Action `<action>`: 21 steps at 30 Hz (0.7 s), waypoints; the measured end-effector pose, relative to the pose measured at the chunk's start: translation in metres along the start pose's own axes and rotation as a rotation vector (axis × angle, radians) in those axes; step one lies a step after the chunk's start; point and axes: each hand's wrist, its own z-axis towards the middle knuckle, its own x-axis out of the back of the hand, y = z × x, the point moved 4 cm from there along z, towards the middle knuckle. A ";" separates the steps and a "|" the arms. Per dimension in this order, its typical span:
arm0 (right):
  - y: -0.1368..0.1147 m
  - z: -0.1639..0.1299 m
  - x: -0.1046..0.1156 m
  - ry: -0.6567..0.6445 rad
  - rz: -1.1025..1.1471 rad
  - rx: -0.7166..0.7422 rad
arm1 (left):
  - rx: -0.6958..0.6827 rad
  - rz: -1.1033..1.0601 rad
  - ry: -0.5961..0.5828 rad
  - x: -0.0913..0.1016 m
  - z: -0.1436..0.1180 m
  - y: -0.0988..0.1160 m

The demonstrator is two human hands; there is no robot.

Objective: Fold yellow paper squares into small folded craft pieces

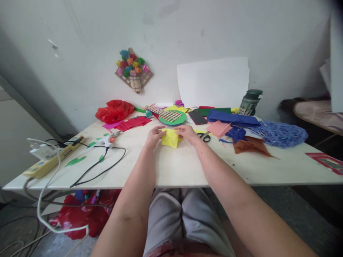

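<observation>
Grey-clad knees sit nearest, under the near edge of the tabletop [174, 175], with both forearms reaching out over it. At mid-table the left hand [154, 136] and right hand [187, 132] pinch a folded yellow paper [169, 138] by its two upper corners, fingers closed narrowly on it, its lower point resting on the surface. It looks light, thin and easily creased, so it is best taken at the folded edges or corners, where the layers make it stiffer. Just right of the right hand lie black scissors [205, 136] and a pink sheet [218, 128]; a hot-glue gun [111, 137] with its black cord lies well to the left. Open room is the bare strip between the paper and the near edge; the far half is crowded with coloured scraps.
</observation>
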 end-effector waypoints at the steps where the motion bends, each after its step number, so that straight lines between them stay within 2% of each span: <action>1: 0.001 0.000 0.000 0.006 0.000 -0.015 | -0.007 0.013 0.003 0.000 0.000 0.000; 5: 0.002 0.001 0.002 0.033 -0.041 -0.015 | 0.003 0.043 0.007 0.000 0.001 0.000; 11: 0.004 0.003 0.004 0.072 -0.035 -0.014 | 0.068 -0.037 -0.002 0.000 0.001 -0.005; 21: 0.007 0.004 0.001 0.035 0.052 -0.022 | 0.138 -0.124 0.018 0.000 0.001 -0.005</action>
